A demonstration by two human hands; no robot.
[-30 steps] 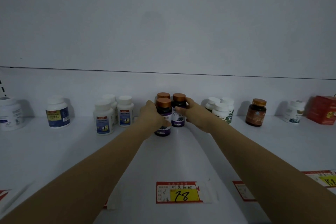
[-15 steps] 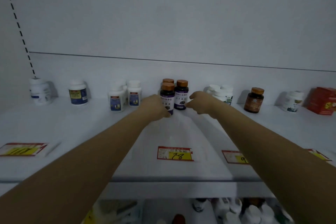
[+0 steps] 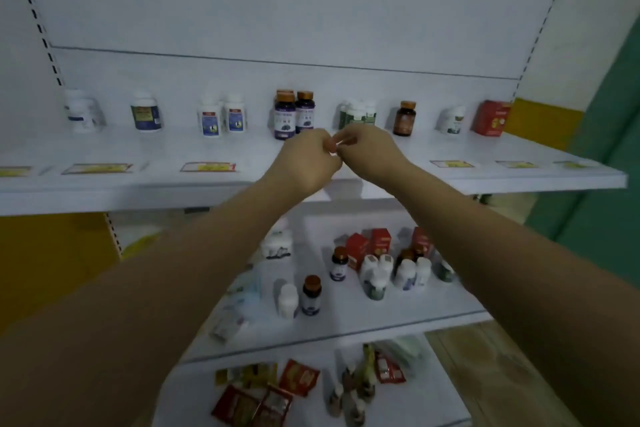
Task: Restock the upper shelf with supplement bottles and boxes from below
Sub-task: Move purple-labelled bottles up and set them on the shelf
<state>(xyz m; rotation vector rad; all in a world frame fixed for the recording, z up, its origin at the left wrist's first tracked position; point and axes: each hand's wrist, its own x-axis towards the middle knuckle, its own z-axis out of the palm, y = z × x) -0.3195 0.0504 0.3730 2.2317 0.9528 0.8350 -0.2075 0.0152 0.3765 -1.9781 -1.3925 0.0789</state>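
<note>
Both hands, left hand [image 3: 304,163] and right hand [image 3: 372,152], loosely curled and empty; the small dark bottle [image 3: 311,295] below looks light, rigid, best gripped round its body.

Motion blur is smearing the bottle labels [image 3: 284,120] beyond reading; both forearms are covering part of the lower shelf [image 3: 346,322].

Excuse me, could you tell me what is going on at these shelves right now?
A person is restocking the upper shelf with supplements. Purple-labelled bottles with copper caps stand grouped at its middle. The left hand and right hand are loosely curled, fingertips meeting in front of that group, holding nothing. More bottles and red boxes wait on the lower shelf.
</note>
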